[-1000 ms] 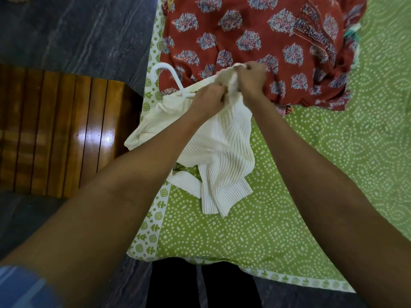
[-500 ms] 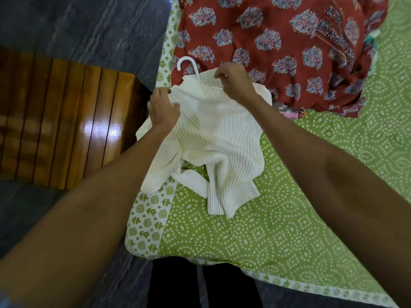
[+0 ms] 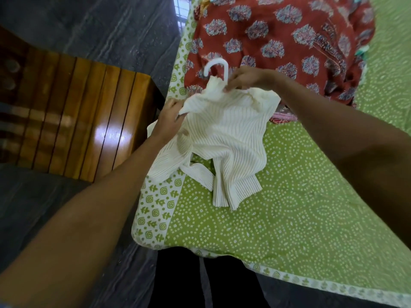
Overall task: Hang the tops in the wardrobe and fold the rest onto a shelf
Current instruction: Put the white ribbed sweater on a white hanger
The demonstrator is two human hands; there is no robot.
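The cream ribbed top (image 3: 224, 138) is a fine-knit piece with narrow vertical ribs, crumpled rather than flat; its neck is gathered around the stem of a white plastic hanger (image 3: 216, 68), whose hook stands clear above the fabric; the hanger's arms are hidden inside the knit. The top lies on the near left corner of the bed, on a green bedsheet (image 3: 289, 207) printed with white dotted swirls and edged with a pale border of green motifs; one sleeve spills over the bed's left edge, and the hem and a cuff trail toward the viewer.

The left hand (image 3: 170, 121) pinches the top's left shoulder edge, fingers curled on the fabric; the right hand (image 3: 244, 80) has its fingertips closed on the knit at the neck, just beside the hanger's stem.

No container shows here; behind the top a red printed garment (image 3: 289, 41) lies spread across the sheet, touching the top's far edge; to the left of the bed stands a wooden slatted piece (image 3: 77, 112) on a dark grey floor (image 3: 100, 25).

Compared with half a second ago, the right hand has moved from the right side of the collar to the neck by the hook; the left hand has shifted a little outward along the shoulder; the top is spread slightly wider.
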